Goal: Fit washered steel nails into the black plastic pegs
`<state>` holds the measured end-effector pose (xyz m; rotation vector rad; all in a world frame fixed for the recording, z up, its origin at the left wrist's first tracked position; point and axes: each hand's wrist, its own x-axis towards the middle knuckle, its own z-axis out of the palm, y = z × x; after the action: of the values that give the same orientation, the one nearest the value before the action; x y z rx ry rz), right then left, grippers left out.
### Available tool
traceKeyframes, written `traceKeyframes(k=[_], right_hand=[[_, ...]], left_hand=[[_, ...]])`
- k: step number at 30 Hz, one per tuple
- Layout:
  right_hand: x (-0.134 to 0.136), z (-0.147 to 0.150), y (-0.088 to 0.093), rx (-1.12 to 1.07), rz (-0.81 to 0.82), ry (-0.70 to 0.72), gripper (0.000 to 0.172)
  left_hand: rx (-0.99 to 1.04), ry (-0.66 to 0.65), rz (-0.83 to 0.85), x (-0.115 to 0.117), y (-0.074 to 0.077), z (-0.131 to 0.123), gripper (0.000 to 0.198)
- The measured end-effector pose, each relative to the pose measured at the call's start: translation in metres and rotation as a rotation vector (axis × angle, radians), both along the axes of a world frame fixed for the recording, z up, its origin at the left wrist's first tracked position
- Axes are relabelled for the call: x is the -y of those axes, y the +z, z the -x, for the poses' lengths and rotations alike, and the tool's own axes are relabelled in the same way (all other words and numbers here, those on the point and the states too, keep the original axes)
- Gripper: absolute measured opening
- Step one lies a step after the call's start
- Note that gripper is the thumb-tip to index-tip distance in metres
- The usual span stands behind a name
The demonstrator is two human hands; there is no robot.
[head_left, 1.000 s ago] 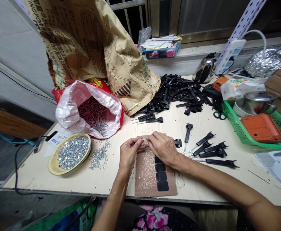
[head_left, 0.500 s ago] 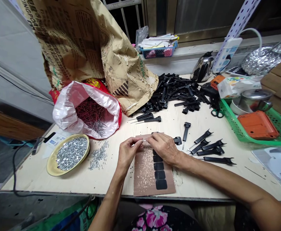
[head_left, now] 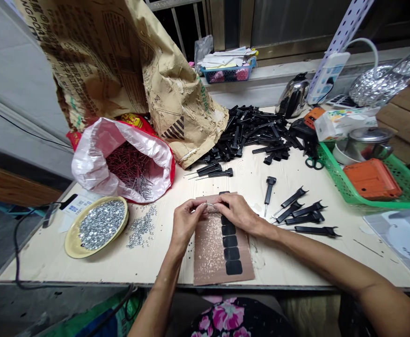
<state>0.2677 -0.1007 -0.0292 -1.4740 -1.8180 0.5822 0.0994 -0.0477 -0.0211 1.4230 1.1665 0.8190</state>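
Observation:
A thin, light metal pin [head_left: 210,204] shows between my two hands, over the top of a brown board [head_left: 210,262]. My left hand [head_left: 186,221] pinches its left end with thumb and forefinger. At the other end, the fingers of my right hand [head_left: 238,213] close in; what else they cover is hidden. A column of black rounded squares [head_left: 230,241] runs down the board beside pale speckles. Left of my left hand are small loose metal washers [head_left: 142,227] and a yellow bowl [head_left: 70,250] heaped with more. Black-handled tools [head_left: 306,210] with metal shafts lie to the right.
A red-and-white bag [head_left: 85,173] of long metal pins lies open before a large paper sack [head_left: 177,93]. Behind is a heap of black plastic parts [head_left: 250,128]. At right stand a green basket [head_left: 352,194], scissors [head_left: 314,162] and a kettle [head_left: 294,96].
My right hand's fingers have shifted slightly, and more of the pin shows between the hands. The black rounded piece that lay right of that hand is no longer visible.

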Motion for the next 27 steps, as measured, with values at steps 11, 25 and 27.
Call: traceKeyframes(k=[11,25,27], right_hand=[[0.013,-0.006,0.000,0.269,-0.016,-0.077,0.023],[0.038,-0.059,-0.030,0.492,-0.147,0.286,0.029],[0.049,-0.056,-0.030,0.516,-0.223,0.525,0.029]], left_hand=[[0.176,-0.064,0.384,-0.001,0.003,0.002,0.038],[-0.595,-0.253,-0.535,0.034,-0.055,0.007,0.049],[-0.595,-0.242,-0.575,0.035,-0.062,0.006,0.048]])
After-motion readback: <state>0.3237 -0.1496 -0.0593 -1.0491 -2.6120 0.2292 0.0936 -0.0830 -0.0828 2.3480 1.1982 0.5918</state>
